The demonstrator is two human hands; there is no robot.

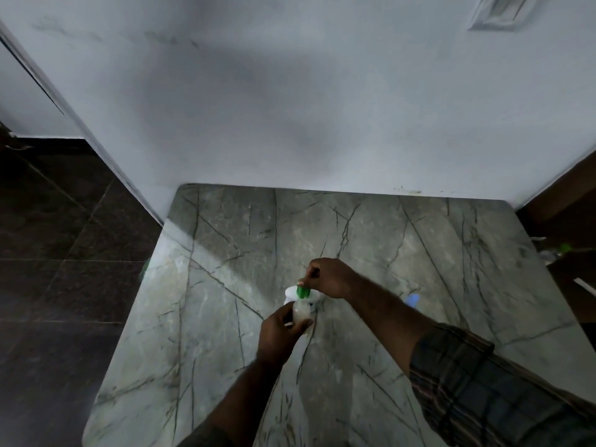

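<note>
A small clear plastic bottle [301,312] with a green cap [302,291] is held above the grey marble table [225,285]. My left hand [279,337] grips the bottle's body from below. My right hand [329,277] pinches the green cap from above with curled fingers. A white object [292,293], partly hidden by the bottle and my hands, lies on the table just behind the cap. I cannot tell what the bottle contains.
The table stands against a pale wall [290,108]. Dark tiled floor [58,253] lies to the left. A small blue thing [413,300] sits on the table past my right forearm. At the far right edge, a green-capped item [564,247] shows in the dark.
</note>
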